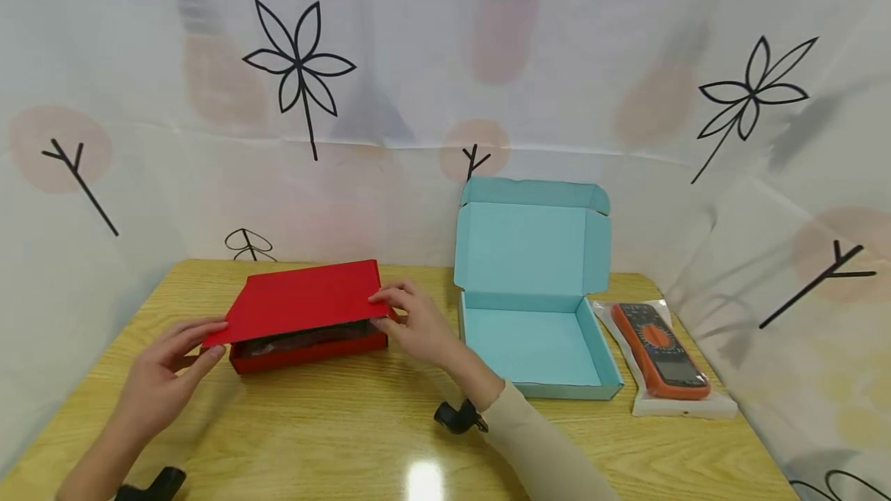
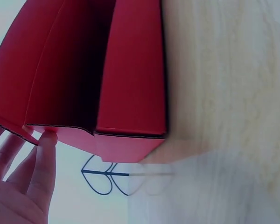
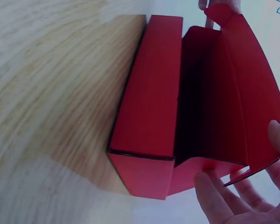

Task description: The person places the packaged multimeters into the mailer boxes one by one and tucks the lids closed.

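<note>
A red cardboard box (image 1: 306, 350) sits at the left of the table with its hinged lid (image 1: 306, 296) partly raised. My left hand (image 1: 160, 377) pinches the lid's front left corner between thumb and fingers. At the front right corner, my right hand (image 1: 421, 323) grips the lid and its side flap. Something in clear plastic shows dimly through the gap, too dark to make out. In the left wrist view the lid's front flap (image 2: 25, 60) tilts outward above the box. From the right wrist, the side flap (image 3: 200, 172) sits partly inside the box wall.
A light blue box (image 1: 529, 339) stands open beside the right forearm, its lid upright. To its right, an orange multimeter (image 1: 657, 350) lies on a clear plastic bag (image 1: 682, 406) near the table's right edge. A patterned cloth (image 1: 418, 99) hangs behind the wooden table (image 1: 334, 439).
</note>
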Tool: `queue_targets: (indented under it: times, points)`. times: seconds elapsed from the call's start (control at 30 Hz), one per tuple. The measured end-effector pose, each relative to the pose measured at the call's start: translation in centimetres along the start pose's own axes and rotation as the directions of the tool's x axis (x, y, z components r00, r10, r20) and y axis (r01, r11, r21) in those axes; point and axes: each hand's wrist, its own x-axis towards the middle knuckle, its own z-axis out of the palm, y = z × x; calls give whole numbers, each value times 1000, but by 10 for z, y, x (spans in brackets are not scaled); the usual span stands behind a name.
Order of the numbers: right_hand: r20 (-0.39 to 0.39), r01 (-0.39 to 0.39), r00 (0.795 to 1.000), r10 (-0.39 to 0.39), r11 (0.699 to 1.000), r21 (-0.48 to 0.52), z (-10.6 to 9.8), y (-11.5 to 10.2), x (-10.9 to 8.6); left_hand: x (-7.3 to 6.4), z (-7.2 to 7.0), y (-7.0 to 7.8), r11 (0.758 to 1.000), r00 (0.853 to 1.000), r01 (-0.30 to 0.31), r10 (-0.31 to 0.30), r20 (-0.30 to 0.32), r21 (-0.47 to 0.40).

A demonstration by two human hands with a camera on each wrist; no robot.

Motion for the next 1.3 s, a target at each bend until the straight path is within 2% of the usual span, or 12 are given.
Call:
queue_targets:
  times: [0.33, 0.53, 0.63, 0.8, 1.1, 1.3]
  points:
    - [60, -62, 996, 62, 998, 0, 5, 8, -6, -7, 4, -7, 998, 999, 16, -19, 49, 61]
    - [85, -88, 992, 91, 995, -44, 7, 11, -8, -11, 5, -12, 994, 996, 39, -48, 82, 102]
    - [95, -89, 991, 97, 992, -86, 8, 12, -9, -13, 5, -12, 992, 994, 47, -58, 95, 115]
    - [106, -64, 991, 80, 987, -148, 8, 14, -10, -12, 5, -12, 991, 993, 28, -41, 107, 128]
    - [142, -34, 988, 62, 981, -193, 7, 15, -10, -12, 6, -15, 990, 993, 0, -16, 116, 141]
    - [178, -48, 980, 93, 970, -240, 8, 16, -11, -14, 6, -19, 987, 990, -4, -19, 143, 158]
